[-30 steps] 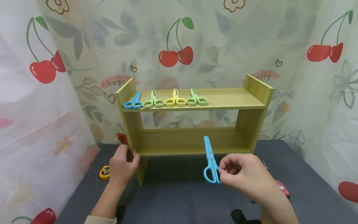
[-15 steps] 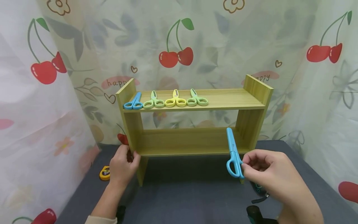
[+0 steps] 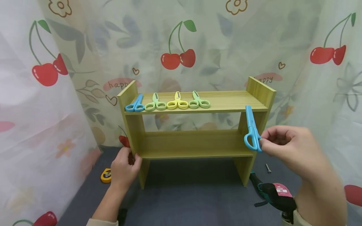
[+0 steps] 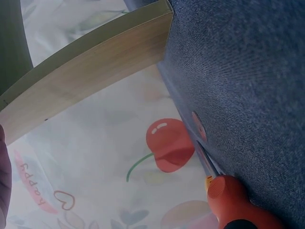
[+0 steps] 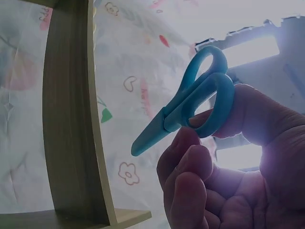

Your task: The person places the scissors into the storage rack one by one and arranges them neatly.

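Note:
My right hand (image 3: 285,147) pinches the handle of blue scissors (image 3: 251,129), blades pointing up, in front of the right end of a wooden two-tier shelf (image 3: 226,103). In the right wrist view the blue scissors (image 5: 190,102) sit between thumb and fingers beside the shelf's side panel (image 5: 71,119). My left hand (image 3: 124,168) grips the shelf's left leg near the lower board. On the top board lie several scissors: blue (image 3: 135,104), green (image 3: 155,103), yellow (image 3: 177,102), green (image 3: 199,101).
A dark grey cloth (image 3: 192,201) covers the table. A yellow tape measure (image 3: 106,175) lies at the left, a dark tool with a pink label (image 3: 275,193) and a small screw (image 3: 268,169) at the right. An orange-handled tool (image 4: 238,205) lies by the cherry-print curtain (image 4: 119,162).
My right hand has carried the blue scissors up and to the right, from low at the table's middle to the shelf's right end. The left hand has stayed on the shelf leg.

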`<state>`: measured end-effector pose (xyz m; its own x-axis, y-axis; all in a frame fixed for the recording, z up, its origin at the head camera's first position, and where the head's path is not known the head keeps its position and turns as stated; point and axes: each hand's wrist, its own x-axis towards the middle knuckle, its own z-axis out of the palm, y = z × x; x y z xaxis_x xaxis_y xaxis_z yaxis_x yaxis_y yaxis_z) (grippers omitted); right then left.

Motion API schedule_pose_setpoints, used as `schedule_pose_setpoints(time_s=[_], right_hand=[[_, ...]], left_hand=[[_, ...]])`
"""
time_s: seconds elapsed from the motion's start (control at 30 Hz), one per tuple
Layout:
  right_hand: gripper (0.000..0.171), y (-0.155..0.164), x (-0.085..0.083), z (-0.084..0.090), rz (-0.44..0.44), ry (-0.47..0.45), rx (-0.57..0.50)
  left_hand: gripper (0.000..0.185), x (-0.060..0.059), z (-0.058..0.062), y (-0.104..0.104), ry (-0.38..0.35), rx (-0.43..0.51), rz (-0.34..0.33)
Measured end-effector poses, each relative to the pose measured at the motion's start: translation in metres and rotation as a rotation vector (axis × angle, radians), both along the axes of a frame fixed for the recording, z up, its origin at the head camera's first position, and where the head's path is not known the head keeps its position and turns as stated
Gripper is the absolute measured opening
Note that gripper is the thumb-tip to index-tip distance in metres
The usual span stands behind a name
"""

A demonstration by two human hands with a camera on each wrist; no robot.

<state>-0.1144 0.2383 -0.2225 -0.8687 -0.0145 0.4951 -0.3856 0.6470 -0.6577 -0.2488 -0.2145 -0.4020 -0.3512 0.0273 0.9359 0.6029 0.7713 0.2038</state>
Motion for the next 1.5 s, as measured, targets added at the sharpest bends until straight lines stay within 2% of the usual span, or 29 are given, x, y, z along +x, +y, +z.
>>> schedule_pose_setpoints(time_s=[0.2,0.3,0.5,0.63,0.9,1.13,1.27,1.5], right_hand=[[0.017,0.004,-0.02,0.029,-0.023,-0.075,0.056],[0.02,0.002,-0.033,0.044,-0.021,-0.11,0.082],[0.02,-0.011,-0.059,0.071,-0.013,-0.187,0.137],[0.019,-0.02,-0.08,0.082,0.018,-0.233,0.151],[0.02,-0.033,-0.115,0.098,0.063,-0.317,0.21],[0.015,-0.036,-0.141,0.102,0.131,-0.424,0.256],[0.017,-0.036,-0.147,0.103,0.137,-0.433,0.298],[0.014,-0.039,-0.146,0.104,0.171,-0.445,0.34]], left_hand=[[0.01,0.001,0.0,-0.001,-0.028,-0.004,0.008],[0.01,0.0,0.0,-0.001,-0.015,0.005,0.003],[0.011,0.0,0.0,0.001,-0.005,0.01,0.001],[0.01,0.0,0.001,0.0,-0.009,0.004,-0.001],[0.01,0.0,0.002,0.0,-0.012,0.004,-0.005],[0.01,0.001,0.002,0.0,-0.019,0.004,0.001],[0.01,0.0,0.002,0.001,-0.019,0.003,0.001],[0.01,0.001,0.001,0.0,-0.014,0.001,0.005]])
